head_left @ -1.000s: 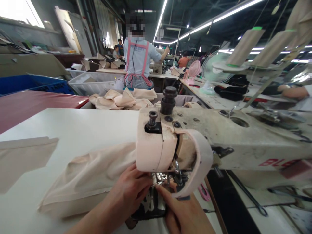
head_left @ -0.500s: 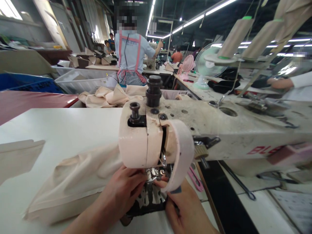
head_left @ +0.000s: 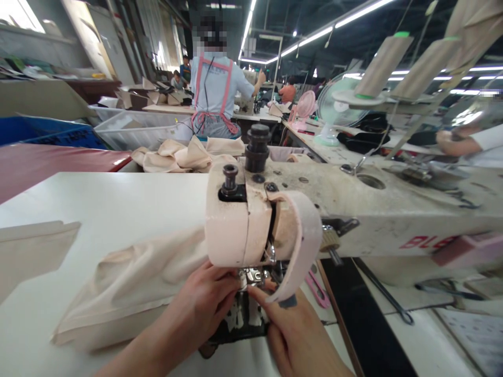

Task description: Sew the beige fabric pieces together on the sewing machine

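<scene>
A worn cream sewing machine (head_left: 353, 209) reaches across the white table (head_left: 118, 204). Under its head sits a dark patterned fabric piece (head_left: 243, 322), with a beige cloth bag (head_left: 129, 288) trailing off to the left. My left hand (head_left: 206, 306) presses down on the fabric just left of the presser foot (head_left: 253, 275). To the right of the foot, my right hand (head_left: 294, 335) pinches the dark piece's edge with its index finger stretched toward the needle. The machine head hides the needle itself.
A pink thread snip (head_left: 316, 290) lies right of the needle area. A flat beige panel (head_left: 31, 251) rests at the table's left edge. Folded beige pieces (head_left: 188, 154) pile up behind the table. A person in a pink apron (head_left: 216, 94) stands farther back. Thread cones (head_left: 383, 65) rise at the upper right.
The view swung left and then partly back. My hands stay at the presser foot; the right index finger is now stretched forward along the dark fabric.
</scene>
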A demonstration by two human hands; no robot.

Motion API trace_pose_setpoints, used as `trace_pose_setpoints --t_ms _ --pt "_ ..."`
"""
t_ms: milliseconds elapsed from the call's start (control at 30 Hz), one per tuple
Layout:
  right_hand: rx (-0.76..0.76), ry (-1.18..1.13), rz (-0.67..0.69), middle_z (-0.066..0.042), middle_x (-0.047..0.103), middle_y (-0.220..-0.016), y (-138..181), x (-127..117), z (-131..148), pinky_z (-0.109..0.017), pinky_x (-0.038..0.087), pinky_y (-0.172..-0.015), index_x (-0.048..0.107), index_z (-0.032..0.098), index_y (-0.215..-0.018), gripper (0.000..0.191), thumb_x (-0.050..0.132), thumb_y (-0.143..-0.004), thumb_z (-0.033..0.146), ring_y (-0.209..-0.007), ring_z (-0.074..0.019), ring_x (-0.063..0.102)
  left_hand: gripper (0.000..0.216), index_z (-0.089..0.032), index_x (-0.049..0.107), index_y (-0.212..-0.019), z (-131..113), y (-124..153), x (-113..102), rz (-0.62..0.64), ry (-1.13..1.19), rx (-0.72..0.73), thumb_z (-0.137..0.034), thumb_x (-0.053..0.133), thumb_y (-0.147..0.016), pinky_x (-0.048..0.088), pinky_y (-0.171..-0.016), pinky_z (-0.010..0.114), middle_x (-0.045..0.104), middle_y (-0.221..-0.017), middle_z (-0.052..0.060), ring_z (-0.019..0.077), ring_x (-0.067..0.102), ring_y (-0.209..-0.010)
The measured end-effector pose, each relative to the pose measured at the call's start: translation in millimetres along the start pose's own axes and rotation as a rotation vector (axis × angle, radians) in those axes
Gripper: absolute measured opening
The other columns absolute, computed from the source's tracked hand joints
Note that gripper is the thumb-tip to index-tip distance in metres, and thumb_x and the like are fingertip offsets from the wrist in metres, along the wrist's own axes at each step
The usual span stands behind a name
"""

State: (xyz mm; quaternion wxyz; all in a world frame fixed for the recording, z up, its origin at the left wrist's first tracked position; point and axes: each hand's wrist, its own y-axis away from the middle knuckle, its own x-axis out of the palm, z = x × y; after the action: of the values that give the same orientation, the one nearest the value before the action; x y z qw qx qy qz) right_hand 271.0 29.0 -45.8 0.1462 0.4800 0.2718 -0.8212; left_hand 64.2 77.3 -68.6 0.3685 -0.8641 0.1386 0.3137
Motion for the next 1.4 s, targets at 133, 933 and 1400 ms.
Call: trace_pose_setpoints --t_ms 133,933,1400 --pt "-0.023 0.023 0.03 -0.013 0.053 -0.113 1.5 3.2 -0.7 -0.046 0.049 -0.088 0.048 0.019 -0.134 0.062 0.039 -0.075 0.001 -0.109 -0.0303 0.047 0.017 -0.019 0.059 -0.078 -1.4 0.2 1.6 -0.067 -0.025 0.006 -0.006 0.05 -0.083 0.046 -0.075 0.025 0.065 -0.094 0.001 0.0162 0.058 -0.084" --pt "0.003 0.146 -0.026 -0.013 0.059 -0.112 -1.4 8.0 3.3 -0.044 0.054 -0.077 0.055 0.02 -0.128 0.055 0.038 -0.078 0.003 -0.1 -0.0295 0.052 0.018 -0.019 0.061 -0.066 -2.3 0.6 9.2 -0.136 0.105 -0.266 -0.006 0.051 -0.072 0.044 -0.066 0.023 0.067 -0.073 -0.003 0.0123 0.059 -0.066" --pt "0.016 0.22 -0.084 -0.014 0.06 -0.11 -4.6 14.3 5.8 -0.043 0.054 -0.077 0.062 0.015 -0.119 0.052 0.04 -0.074 0.003 -0.097 -0.0279 0.051 0.021 -0.019 0.06 -0.057 -0.1 -0.6 16.8 -0.202 0.007 -0.342 -0.011 0.051 -0.075 0.041 -0.06 0.022 0.063 -0.063 0.0 0.0134 0.057 -0.063"
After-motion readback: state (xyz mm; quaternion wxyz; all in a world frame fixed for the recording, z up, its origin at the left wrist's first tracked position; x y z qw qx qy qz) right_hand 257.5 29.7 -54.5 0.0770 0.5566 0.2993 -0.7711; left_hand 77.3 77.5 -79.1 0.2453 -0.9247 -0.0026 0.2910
